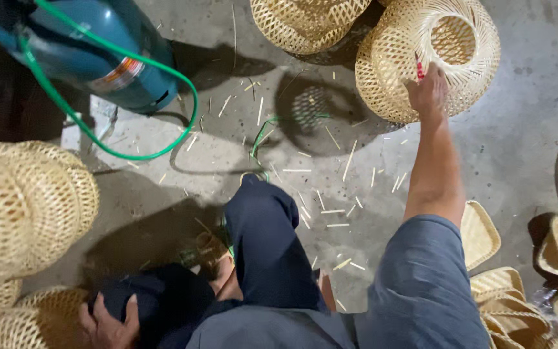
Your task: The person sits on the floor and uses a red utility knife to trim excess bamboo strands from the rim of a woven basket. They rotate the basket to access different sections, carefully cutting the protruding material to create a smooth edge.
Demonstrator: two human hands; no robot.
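My right hand (427, 90) is stretched out ahead of me, arm nearly straight, and it rests on the side wall of a round woven bamboo basket (398, 71) lying tipped over on the concrete floor (524, 123), its open mouth turned up toward the camera. The fingers are curled together against the lattice just below the rim, and a small red tool (419, 66) sticks up from between them; I cannot make out what kind of tool it is, since only its short red end shows above my knuckles. Whether the fingers are clamped on the tool alone or also hooked into the weave I cannot tell.

My left hand (108, 323) is down at the bottom edge of the view, lying on my dark trouser knee (156, 300), fingers loosely closed over the cloth and holding nothing that I can see; the lower part of the hand is cut off by the frame.

A second basket (308, 22) sits just beside the first one, cut off at the top. More woven baskets (24, 207) are stacked at my left, and flatter woven pieces (498, 291) are piled at my right, partly hidden behind my blue sleeve (421, 284). A teal cylinder (108, 55) with a green hose (182, 123) looping from it stands at upper left, its top out of view. Bamboo slivers (330, 210) are scattered over the floor between my legs and the basket.
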